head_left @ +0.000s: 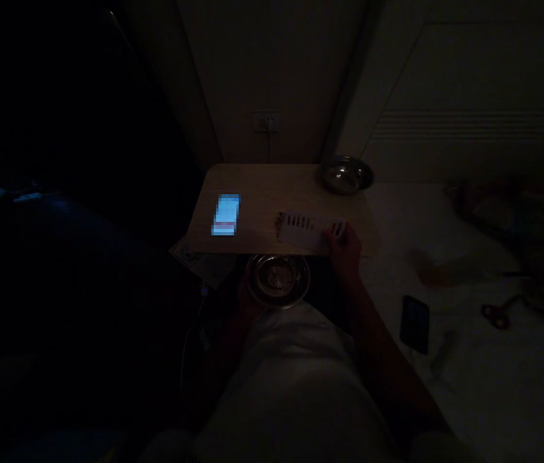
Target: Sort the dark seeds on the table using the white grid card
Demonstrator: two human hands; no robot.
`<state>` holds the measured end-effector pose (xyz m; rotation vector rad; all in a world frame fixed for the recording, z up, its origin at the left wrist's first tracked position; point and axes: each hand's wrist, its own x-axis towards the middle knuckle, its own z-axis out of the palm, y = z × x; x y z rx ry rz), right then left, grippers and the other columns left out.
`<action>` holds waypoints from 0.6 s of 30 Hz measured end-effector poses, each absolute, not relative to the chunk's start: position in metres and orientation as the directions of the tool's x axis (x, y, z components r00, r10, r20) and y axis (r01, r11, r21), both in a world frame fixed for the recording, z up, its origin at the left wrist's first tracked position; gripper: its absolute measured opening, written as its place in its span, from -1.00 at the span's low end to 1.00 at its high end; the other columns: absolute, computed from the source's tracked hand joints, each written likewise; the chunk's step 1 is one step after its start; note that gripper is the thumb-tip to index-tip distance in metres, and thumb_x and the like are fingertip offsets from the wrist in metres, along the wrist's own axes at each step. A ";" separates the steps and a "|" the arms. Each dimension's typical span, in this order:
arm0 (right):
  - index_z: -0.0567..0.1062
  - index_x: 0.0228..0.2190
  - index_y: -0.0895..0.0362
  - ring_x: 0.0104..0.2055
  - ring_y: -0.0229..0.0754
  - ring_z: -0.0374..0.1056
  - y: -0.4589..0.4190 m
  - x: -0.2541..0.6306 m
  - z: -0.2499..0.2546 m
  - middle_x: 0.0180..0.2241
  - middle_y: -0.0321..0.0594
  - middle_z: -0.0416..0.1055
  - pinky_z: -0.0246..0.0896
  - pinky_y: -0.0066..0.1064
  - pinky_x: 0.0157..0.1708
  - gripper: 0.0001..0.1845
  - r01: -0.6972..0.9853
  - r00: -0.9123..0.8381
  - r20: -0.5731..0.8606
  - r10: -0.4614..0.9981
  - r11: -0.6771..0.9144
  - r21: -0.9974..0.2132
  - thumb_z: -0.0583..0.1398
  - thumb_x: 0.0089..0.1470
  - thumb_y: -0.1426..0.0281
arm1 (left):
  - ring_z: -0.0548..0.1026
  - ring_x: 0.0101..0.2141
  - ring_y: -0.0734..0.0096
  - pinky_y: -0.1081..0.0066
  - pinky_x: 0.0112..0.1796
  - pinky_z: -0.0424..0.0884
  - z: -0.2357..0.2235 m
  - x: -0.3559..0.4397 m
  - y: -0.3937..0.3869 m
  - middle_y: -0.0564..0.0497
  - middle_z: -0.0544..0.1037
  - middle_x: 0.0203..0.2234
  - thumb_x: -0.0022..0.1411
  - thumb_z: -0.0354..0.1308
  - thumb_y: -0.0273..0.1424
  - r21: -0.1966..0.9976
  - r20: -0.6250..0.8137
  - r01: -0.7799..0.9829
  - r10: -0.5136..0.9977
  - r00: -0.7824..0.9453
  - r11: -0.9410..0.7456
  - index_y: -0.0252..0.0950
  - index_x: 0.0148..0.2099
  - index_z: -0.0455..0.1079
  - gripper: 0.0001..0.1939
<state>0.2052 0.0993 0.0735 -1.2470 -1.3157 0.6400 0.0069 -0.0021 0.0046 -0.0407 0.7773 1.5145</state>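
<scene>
The room is very dark. My right hand (pixel 344 247) rests on the near edge of a small wooden table (pixel 276 186), its fingers closed on the right end of a white printed packet (pixel 303 229). My left hand (pixel 240 302) is barely visible below the table edge, at the left rim of a steel bowl (pixel 278 278) with some dark bits in it; its fingers are too dark to read. A lit phone (pixel 226 214) lies on the table's left side.
A second steel bowl (pixel 348 173) stands at the table's far right corner. On the white bed at right lie a dark phone (pixel 415 323), scissors (pixel 498 314) and bundled cloth. A wall socket (pixel 266 121) with a cable is behind the table.
</scene>
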 end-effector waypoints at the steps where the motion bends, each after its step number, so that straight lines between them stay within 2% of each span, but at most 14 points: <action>1: 0.40 -0.41 0.17 -0.42 -0.28 0.20 0.099 0.205 0.073 -0.44 -0.29 0.33 0.16 -0.40 -0.35 -0.79 0.274 0.222 0.346 0.912 0.282 -0.920 0.22 -0.06 0.27 | 0.32 0.06 0.10 0.11 0.07 0.18 0.004 0.007 -0.002 -0.08 0.55 -0.17 0.19 0.04 -0.24 0.433 -0.476 -0.894 0.871 -0.122 0.112 -0.29 -0.12 0.46 -0.68; 8: 0.40 -0.42 0.17 -0.43 -0.28 0.20 0.098 0.202 0.072 -0.47 -0.30 0.33 0.17 -0.41 -0.35 -0.77 0.260 0.251 0.331 0.910 0.266 -0.928 0.22 -0.09 0.27 | 0.31 0.07 0.05 0.09 0.06 0.20 0.007 0.008 -0.003 -0.07 0.55 -0.17 0.17 0.04 -0.16 0.361 -0.497 -0.912 0.868 -0.012 0.194 -0.29 -0.15 0.48 -0.63; 14: 0.41 -0.40 0.16 -0.43 -0.25 0.21 0.096 0.201 0.072 -0.47 -0.29 0.34 0.17 -0.39 -0.37 -0.76 0.268 0.229 0.322 0.919 0.259 -0.928 0.21 -0.08 0.25 | 0.29 0.09 0.12 0.16 0.09 0.17 0.004 0.009 0.000 -0.07 0.54 -0.15 0.17 0.06 -0.26 0.460 -0.468 -0.884 0.869 -0.163 0.082 -0.30 -0.11 0.46 -0.69; 18: 0.42 -0.40 0.16 -0.41 -0.25 0.22 0.095 0.201 0.072 -0.46 -0.29 0.35 0.18 -0.38 -0.35 -0.77 0.275 0.256 0.326 0.910 0.255 -0.927 0.22 -0.09 0.26 | 0.27 0.11 0.09 0.10 0.08 0.17 -0.002 0.008 0.002 -0.07 0.51 -0.09 0.16 0.07 -0.21 0.393 -0.470 -0.912 0.878 -0.089 0.117 -0.28 -0.03 0.41 -0.62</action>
